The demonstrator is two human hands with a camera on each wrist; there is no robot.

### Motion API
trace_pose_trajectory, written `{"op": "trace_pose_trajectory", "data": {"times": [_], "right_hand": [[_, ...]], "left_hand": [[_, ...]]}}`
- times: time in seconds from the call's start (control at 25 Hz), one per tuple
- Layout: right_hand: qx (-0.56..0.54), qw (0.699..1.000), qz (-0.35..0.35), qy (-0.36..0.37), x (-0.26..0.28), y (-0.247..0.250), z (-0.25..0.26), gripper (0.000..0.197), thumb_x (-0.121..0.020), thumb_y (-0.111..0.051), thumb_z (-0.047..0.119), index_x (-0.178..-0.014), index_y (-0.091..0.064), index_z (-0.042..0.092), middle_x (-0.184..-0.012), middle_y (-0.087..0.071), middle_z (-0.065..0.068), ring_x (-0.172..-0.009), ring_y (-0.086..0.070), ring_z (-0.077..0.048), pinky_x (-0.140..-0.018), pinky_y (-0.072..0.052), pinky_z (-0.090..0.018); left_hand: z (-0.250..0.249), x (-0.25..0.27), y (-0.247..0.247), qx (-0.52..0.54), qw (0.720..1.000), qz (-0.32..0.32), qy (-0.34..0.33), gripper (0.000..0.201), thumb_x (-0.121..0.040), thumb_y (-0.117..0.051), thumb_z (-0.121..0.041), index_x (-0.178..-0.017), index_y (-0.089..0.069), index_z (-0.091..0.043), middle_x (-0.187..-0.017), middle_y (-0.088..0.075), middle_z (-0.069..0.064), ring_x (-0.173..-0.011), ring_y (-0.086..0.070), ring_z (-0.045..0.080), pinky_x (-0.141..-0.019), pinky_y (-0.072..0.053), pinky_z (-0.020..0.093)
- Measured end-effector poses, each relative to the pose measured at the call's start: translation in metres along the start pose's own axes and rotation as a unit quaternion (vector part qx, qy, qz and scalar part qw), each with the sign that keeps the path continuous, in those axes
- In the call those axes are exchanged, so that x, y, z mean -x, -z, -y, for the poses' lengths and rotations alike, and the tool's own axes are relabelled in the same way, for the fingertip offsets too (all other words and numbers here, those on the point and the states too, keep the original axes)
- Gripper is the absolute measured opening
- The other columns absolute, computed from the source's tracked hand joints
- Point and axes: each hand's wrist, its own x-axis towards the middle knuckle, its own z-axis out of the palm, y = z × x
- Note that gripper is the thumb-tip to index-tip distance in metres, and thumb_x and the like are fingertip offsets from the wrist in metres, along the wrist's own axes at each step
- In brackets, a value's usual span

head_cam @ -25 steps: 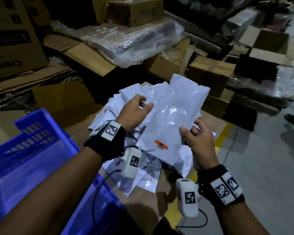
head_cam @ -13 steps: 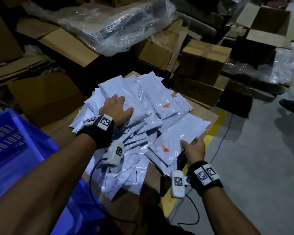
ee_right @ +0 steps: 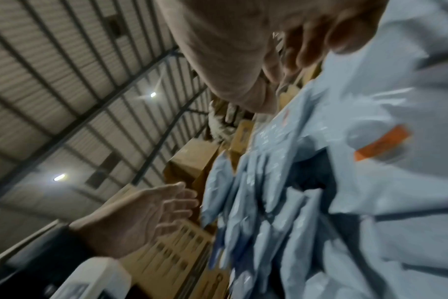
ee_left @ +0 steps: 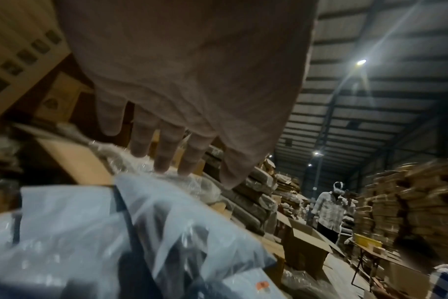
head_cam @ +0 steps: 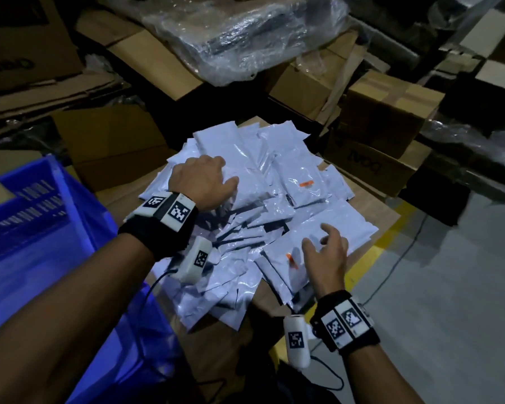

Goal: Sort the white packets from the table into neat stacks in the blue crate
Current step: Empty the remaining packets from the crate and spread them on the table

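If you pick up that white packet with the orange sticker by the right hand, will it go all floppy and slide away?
Probably floppy: the white packet looks thin and flat, with wrinkled film. It may well slide, since its glossy wrap shines and it lies loose on the pile of packets. It looks light, but I can't tell what's inside. The right hand hovers open over it.

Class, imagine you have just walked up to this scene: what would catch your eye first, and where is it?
First, the pile of white packets fanned across the brown table at the centre. Next, the left hand spread on the pile's upper left and the right hand open over its right edge. Then the blue crate at the left.
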Motion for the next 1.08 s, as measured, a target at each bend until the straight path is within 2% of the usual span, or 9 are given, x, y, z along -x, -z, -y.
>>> {"op": "trace_pose_trajectory", "data": {"times": [0.08,0.24,0.36,0.48,0.76,0.88,0.96,1.04,1.08], "right_hand": [[0.019,0.989,0.081,0.122,0.007,-0.011,0.025,0.028,-0.094,-0.06,0.019,-0.122,-0.057,0.021,-0.109,-0.05,0.001,-0.093,-0.054,-0.015,-0.087,-0.05,-0.038],[0.031,0.916,0.213,0.34,0.026,-0.036,0.073,0.026,-0.092,-0.061,0.022,-0.118,-0.063,0.016,-0.11,-0.06,0.005,-0.102,-0.056,-0.01,-0.086,-0.043,-0.013],[0.048,0.852,0.293,0.431,0.046,-0.057,0.1,0.031,-0.09,-0.058,0.027,-0.117,-0.063,0.013,-0.115,-0.064,0.001,-0.107,-0.055,-0.012,-0.09,-0.041,-0.021],[0.061,0.788,0.353,0.501,0.077,-0.086,0.111,0.036,-0.088,-0.053,0.035,-0.115,-0.065,0.013,-0.116,-0.065,-0.001,-0.109,-0.056,-0.017,-0.092,-0.039,-0.026],[0.123,0.69,0.422,0.575,0.15,-0.121,0.101,0.044,-0.087,-0.048,0.044,-0.114,-0.065,0.014,-0.114,-0.065,-0.004,-0.106,-0.06,-0.029,-0.088,-0.047,-0.042],[0.164,0.666,0.388,0.615,0.183,-0.126,0.095,0.042,-0.087,-0.047,0.046,-0.114,-0.065,0.019,-0.114,-0.066,-0.002,-0.102,-0.062,-0.028,-0.085,-0.047,-0.043],[0.21,0.656,0.362,0.629,0.206,-0.126,0.091,0.042,-0.089,-0.044,0.048,-0.114,-0.065,0.022,-0.114,-0.066,0.002,-0.104,-0.062,-0.026,-0.09,-0.042,-0.045],[0.245,0.651,0.349,0.628,0.228,-0.128,0.085,0.045,-0.09,-0.041,0.051,-0.114,-0.066,0.022,-0.112,-0.067,0.001,-0.102,-0.063,-0.027,-0.091,-0.042,-0.047],[0.257,0.651,0.341,0.628,0.239,-0.13,0.081,0.048,-0.089,-0.04,0.052,-0.113,-0.067,0.021,-0.109,-0.067,-0.001,-0.099,-0.063,-0.029,-0.087,-0.044,-0.046]], "left_hand": [[0.007,0.025,0.015,-0.039,0.999,0.014,0.01,0.057,-0.096,-0.036,-0.056,-0.135,-0.047,-0.016,-0.131,-0.056,0.012,-0.12,-0.049,0.034,-0.092,-0.04,0.043],[0.026,0.089,0.039,-0.076,0.995,-0.021,0.064,0.051,-0.096,-0.033,-0.056,-0.127,-0.052,-0.019,-0.125,-0.06,0.006,-0.112,-0.054,0.031,-0.076,-0.039,0.037],[0.046,0.157,0.048,-0.05,0.986,-0.07,0.141,0.05,-0.094,-0.029,-0.056,-0.118,-0.056,-0.022,-0.115,-0.064,0.004,-0.105,-0.057,0.031,-0.069,-0.037,0.036],[0.07,0.226,0.033,-0.025,0.967,-0.068,0.243,0.066,-0.085,-0.019,-0.061,-0.121,-0.057,-0.02,-0.111,-0.067,0.005,-0.105,-0.059,0.033,-0.074,-0.045,0.039],[0.116,0.329,-0.035,0.001,0.935,-0.107,0.339,0.069,-0.084,-0.023,-0.059,-0.116,-0.064,-0.014,-0.103,-0.07,0.011,-0.095,-0.063,0.035,-0.078,-0.052,0.044],[0.132,0.366,-0.06,-0.006,0.93,-0.123,0.345,0.063,-0.087,-0.029,-0.057,-0.106,-0.068,-0.012,-0.092,-0.071,0.012,-0.087,-0.065,0.035,-0.071,-0.05,0.042],[0.142,0.389,-0.074,-0.014,0.931,-0.128,0.342,0.059,-0.089,-0.031,-0.056,-0.101,-0.07,-0.012,-0.086,-0.07,0.011,-0.083,-0.065,0.034,-0.068,-0.049,0.04],[0.151,0.408,-0.087,-0.005,0.934,-0.133,0.333,0.06,-0.091,-0.03,-0.057,-0.099,-0.07,-0.013,-0.086,-0.07,0.009,-0.084,-0.064,0.033,-0.071,-0.048,0.039],[0.156,0.417,-0.092,-0.004,0.937,-0.137,0.321,0.061,-0.091,-0.028,-0.058,-0.097,-0.069,-0.014,-0.085,-0.069,0.008,-0.084,-0.063,0.033,-0.072,-0.047,0.04]]}}
